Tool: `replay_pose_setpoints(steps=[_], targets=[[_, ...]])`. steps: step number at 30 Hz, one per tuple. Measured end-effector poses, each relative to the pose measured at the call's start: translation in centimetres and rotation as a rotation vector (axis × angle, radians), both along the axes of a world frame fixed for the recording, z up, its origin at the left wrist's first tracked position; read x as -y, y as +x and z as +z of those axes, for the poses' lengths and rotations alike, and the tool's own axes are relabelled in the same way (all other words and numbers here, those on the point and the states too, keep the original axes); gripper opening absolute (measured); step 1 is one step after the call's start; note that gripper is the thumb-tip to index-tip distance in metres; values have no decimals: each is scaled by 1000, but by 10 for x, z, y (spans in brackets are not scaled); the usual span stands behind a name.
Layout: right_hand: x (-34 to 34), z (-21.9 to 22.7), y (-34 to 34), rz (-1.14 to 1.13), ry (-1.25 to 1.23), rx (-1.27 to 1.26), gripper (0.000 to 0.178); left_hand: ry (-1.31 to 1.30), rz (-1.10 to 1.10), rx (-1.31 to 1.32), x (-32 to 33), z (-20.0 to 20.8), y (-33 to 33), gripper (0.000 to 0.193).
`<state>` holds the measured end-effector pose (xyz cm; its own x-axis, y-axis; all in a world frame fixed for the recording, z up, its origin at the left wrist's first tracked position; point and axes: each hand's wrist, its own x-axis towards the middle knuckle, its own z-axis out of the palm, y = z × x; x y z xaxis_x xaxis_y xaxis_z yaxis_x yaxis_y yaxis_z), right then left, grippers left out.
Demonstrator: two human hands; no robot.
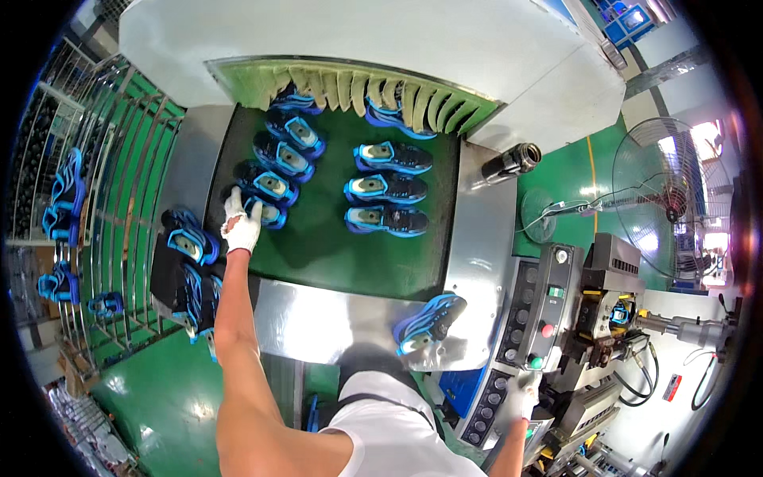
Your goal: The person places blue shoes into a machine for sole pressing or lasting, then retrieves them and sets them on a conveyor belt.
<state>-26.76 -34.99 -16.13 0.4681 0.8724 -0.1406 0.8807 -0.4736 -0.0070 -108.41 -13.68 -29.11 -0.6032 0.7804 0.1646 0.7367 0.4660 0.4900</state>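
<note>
My left hand (pixel 241 224), in a white glove, is at the nearest shoe (pixel 273 215) of the left row on the green conveyor belt (pixel 326 246). Its fingers and thumb close around the toe end, and the hand hides part of that shoe. Like the others, the shoe is black with bright blue edges and a pale insole. Away to the right, my gloved right hand (pixel 523 395) is beside the lower end of a button panel (pixel 548 306), near its green button. Blur hides how those fingers are set.
Belt shoes, including a right-row shoe (pixel 385 188), lead to a machine opening with hanging green strips (pixel 358 91). One shoe (pixel 429 322) lies on the metal ledge (pixel 306 318). More shoes (pixel 191 238) sit left. A rack (pixel 119 207), metal flask (pixel 513 161), fan (pixel 671 207) and press (pixel 612 310) surround this.
</note>
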Motion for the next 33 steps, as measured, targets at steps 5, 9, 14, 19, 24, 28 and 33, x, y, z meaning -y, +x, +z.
replay_pose_setpoints(steps=[5,9,14,19,24,28,33], targets=[[26,-11,-70,-152,-351,-249,87,-165,56,77,-44,10,31,33],[-21,4,-136,-163,-337,-424,93,-21,-294,114,11,-18,43,27],[-50,77,-228,-99,-227,-890,88,93,-663,349,31,95,208,18],[-27,37,-264,233,522,-543,69,164,-1369,507,65,207,418,22],[26,112,-162,-167,951,-722,51,245,-2065,481,106,281,580,30],[137,157,-104,-561,999,-1287,52,379,-2392,552,166,337,671,47],[270,162,-93,-827,1846,-1746,57,613,-2287,651,231,348,758,58]])
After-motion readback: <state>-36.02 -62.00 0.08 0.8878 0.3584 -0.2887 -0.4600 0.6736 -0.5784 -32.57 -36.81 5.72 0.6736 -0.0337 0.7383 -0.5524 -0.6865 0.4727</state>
